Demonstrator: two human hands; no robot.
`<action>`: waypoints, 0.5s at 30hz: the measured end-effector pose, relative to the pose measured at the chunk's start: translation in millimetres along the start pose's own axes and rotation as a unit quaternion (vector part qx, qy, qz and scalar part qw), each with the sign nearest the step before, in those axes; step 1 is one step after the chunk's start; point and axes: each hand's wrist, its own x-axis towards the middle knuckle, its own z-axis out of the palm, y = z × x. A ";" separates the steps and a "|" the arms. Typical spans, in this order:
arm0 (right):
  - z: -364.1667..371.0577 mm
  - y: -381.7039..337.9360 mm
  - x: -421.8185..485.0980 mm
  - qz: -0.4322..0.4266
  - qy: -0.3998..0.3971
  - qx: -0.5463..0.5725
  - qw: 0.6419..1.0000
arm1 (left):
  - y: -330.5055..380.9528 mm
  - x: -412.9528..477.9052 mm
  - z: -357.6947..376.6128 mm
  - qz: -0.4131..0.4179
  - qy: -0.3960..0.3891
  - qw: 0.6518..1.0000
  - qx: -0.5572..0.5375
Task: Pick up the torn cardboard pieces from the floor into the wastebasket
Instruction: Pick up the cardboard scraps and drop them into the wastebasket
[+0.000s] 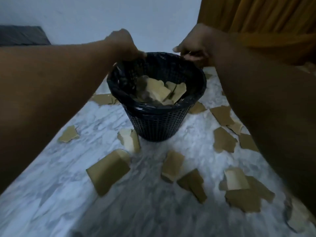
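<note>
A black mesh wastebasket point(157, 124) lined with a black plastic bag stands on the marble floor, a little above the middle of the view. Several torn cardboard pieces point(164, 91) lie inside it. My left hand point(124, 43) grips the far left of its rim, fingers curled over the bag's edge. My right hand point(195, 47) holds the far right of the rim the same way. Several brown cardboard pieces lie scattered around the basket: a large one point(108, 171) at front left, one point(172, 165) in front, others point(224, 140) to the right.
The floor point(68, 194) is white-grey marble. A pale wall rises behind the basket. A mustard-yellow curtain point(256, 16) hangs at the upper right. A dark grey cushion or mattress point(22, 35) lies at the upper left.
</note>
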 end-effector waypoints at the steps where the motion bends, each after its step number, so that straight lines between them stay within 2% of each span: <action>1: -4.4 7.6 9.8 -0.010 -0.012 0.029 0.999 | 12.6 1.7 1.1 0.021 0.050 0.998 -0.032; 2: -8.0 17.0 14.7 0.002 0.001 0.093 0.996 | 28.2 -2.3 -0.3 0.036 0.114 0.991 -0.065; 4: -5.6 46.5 31.7 0.019 0.042 0.136 0.990 | 74.6 -25.6 -0.4 0.075 0.188 0.975 -0.086; 8: 8.9 115.5 42.1 0.058 0.028 0.227 0.972 | 159.0 -74.6 20.5 0.201 0.216 0.952 -0.079; 10: 21.8 146.0 45.1 0.063 -0.020 0.248 0.966 | 175.9 -99.6 42.9 0.276 0.220 0.930 -0.105; 13: 48.1 187.4 30.7 0.059 -0.040 0.174 0.982 | 162.4 -150.6 100.6 0.406 0.149 0.890 -0.148; 15: 64.7 210.6 4.4 0.065 -0.052 0.115 0.990 | 134.4 -178.0 144.2 0.427 0.033 0.896 -0.118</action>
